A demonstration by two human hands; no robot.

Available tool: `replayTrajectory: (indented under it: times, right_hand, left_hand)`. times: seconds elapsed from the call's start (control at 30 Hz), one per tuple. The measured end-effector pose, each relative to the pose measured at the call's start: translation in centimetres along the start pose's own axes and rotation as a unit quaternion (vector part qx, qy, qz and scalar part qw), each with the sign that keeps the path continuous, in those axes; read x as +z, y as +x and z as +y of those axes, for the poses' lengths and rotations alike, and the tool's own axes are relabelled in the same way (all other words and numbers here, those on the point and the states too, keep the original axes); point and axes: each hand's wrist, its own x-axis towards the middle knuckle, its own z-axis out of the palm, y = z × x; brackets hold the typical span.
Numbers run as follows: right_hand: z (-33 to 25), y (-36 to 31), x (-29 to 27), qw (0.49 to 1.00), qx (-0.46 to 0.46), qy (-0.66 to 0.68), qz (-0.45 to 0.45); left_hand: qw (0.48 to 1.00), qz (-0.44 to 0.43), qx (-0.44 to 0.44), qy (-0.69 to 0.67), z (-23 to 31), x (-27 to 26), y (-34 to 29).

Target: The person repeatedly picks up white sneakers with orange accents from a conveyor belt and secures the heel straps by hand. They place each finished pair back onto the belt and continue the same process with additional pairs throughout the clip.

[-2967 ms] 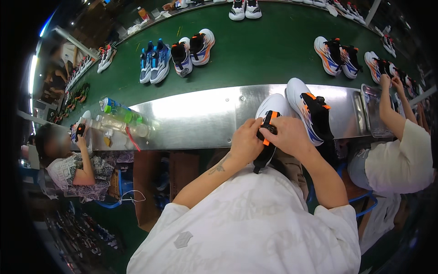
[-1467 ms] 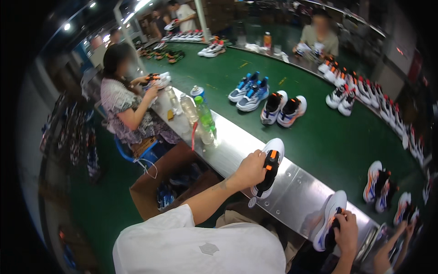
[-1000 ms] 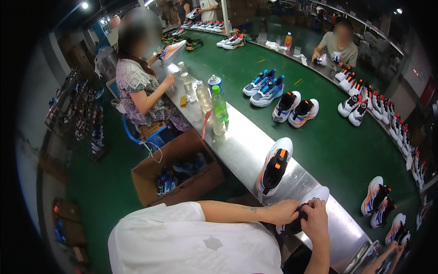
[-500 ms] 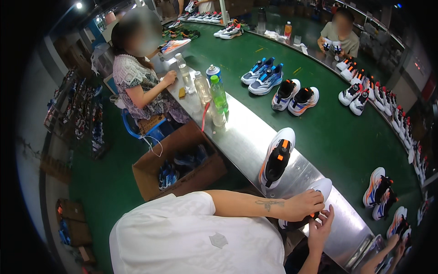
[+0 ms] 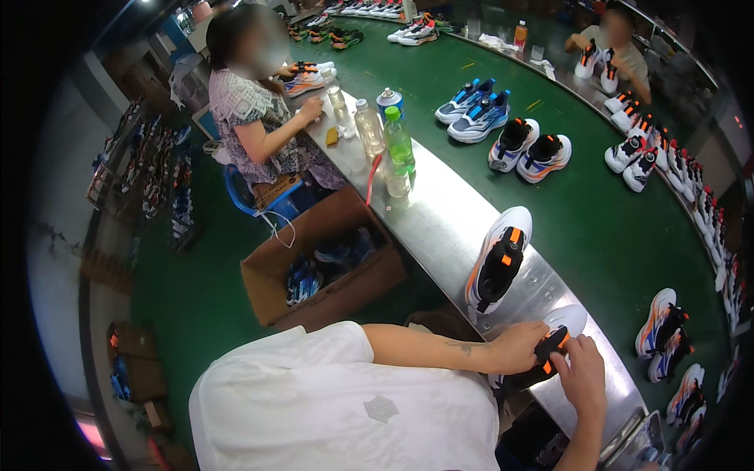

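Observation:
A white sneaker with a black upper and orange tabs lies on the metal strip of the bench, in front of me. My left hand is closed on its left side, near the black tongue. My right hand grips the opposite side, thumb and fingers at the orange tab. Both hands partly cover the sneaker, and my left forearm hides some of its heel end. A matching sneaker, white with black and orange, stands just beyond my left hand, toe pointing away.
Bottles, including a green one, and a spray can stand farther along the strip. Pairs of sneakers sit on the green bench top. A cardboard box of shoes is at left. Co-workers sit left and across.
My right hand has come up onto the sneaker, its forearm swinging right. My left hand has shifted, exposing the black tongue. The co-worker across has raised a pair of shoes. The view has shifted slightly.

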Motion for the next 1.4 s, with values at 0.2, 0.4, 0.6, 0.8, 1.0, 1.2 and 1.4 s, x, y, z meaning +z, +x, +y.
replayTrajectory:
  times: [0.2,0.4,0.6,0.8,1.0,1.2,1.4]
  right_hand:
    - [0.5,-0.3,3.3,0.996,0.048,-0.074,-0.013]
    - [-0.1,-0.2,2.8,0.995,0.093,-0.028,0.018]
    - [0.1,-1.1,0.3,0.999,-0.020,0.017,0.037]
    - [-0.6,-2.0,2.0,0.989,0.021,0.004,0.150]
    - [-0.8,-1.8,2.7,0.991,0.128,-0.004,0.040]
    - [-0.2,-2.6,2.6,0.987,0.049,0.026,0.150]
    - [-1.1,-1.9,1.7,0.988,0.156,0.009,-0.014]
  left_hand:
    - [1.000,0.007,-0.004,-0.001,-0.2,0.3,-0.3]
    - [0.999,0.002,-0.033,0.001,1.0,-0.5,0.0]
    - [0.999,-0.038,0.011,0.019,1.9,-1.9,0.7]
    - [0.996,-0.086,0.017,0.030,2.1,-2.0,1.0]
    - [0.994,-0.092,0.041,0.035,2.3,-1.9,0.9]
    - [0.994,-0.108,0.021,0.027,2.9,-1.9,0.9]
    - [0.993,-0.105,0.039,0.036,2.6,-1.8,1.1]
